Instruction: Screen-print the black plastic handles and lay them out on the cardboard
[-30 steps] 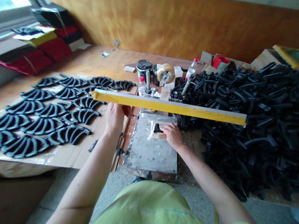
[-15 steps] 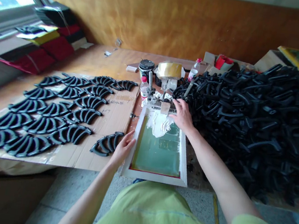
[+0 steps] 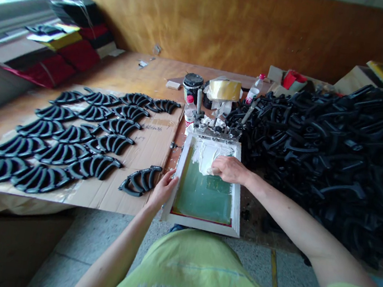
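A screen-printing frame with a green mesh lies flat in front of me, and white ink is smeared over its upper part. My left hand grips the frame's left edge, its thumb side against the rim. Over the ink, my right hand is closed in a pinch on a small pale squeegee, mostly hidden by the fingers. Left of the frame, a short row of curved black plastic levers lies on the cardboard.
Several rows of black levers cover the cardboard further left. A large heap of black parts fills the right side. Behind the frame stand an ink tub, a tape roll and bottles. Boxes sit by the window.
The raised screen frame has come down flat over the metal plate. My left hand moved to its left edge. My right hand left the plate, took the squeegee and brought it onto the ink.
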Available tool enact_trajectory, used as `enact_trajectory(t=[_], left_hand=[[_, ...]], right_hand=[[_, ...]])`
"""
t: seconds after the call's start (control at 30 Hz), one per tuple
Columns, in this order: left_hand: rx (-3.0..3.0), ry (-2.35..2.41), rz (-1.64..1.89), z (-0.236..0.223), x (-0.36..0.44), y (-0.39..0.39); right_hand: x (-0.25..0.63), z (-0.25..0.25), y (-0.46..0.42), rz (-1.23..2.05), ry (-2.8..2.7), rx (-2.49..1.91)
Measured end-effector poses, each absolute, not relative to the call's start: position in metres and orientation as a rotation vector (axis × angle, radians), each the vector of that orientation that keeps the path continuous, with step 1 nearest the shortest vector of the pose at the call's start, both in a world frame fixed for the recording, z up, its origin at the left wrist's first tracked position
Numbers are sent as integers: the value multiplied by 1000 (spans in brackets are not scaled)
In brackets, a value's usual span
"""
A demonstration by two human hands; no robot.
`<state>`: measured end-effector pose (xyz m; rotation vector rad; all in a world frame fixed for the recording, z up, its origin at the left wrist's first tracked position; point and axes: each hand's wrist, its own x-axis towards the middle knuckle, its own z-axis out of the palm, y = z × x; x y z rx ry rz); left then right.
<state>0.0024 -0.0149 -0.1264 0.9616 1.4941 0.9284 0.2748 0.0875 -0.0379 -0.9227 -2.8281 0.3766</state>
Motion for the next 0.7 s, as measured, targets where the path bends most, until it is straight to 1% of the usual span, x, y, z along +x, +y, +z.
enact_trajectory(t=[0.1, 0.17, 0.27, 0.4, 0.5, 0.57, 0.63, 0.7], left_hand=[[935, 1492, 934, -118, 4, -16], [914, 1467, 935, -112, 5, -16], [884, 1449, 936, -105, 7, -17], [880, 1440, 921, -89, 7, -18], [907, 1425, 935, -60, 4, -17], [932, 1442, 957, -36, 3, -13], [965, 1452, 996, -12, 4, -5], [990, 1396, 1129, 10, 10, 10]], right_hand=[[270, -47, 88, 288, -2656, -1093], [269, -58, 80, 228, -2609, -1048], [271, -66, 72, 289, -2612, -954], [263, -48, 101, 349, -2437, -1219], [257, -24, 138, 284, -2298, -1452], [269, -13, 157, 244, -2179, -1558], [297, -11, 166, 220, -1984, -1635], [329, -21, 164, 227, -1762, -1732]])
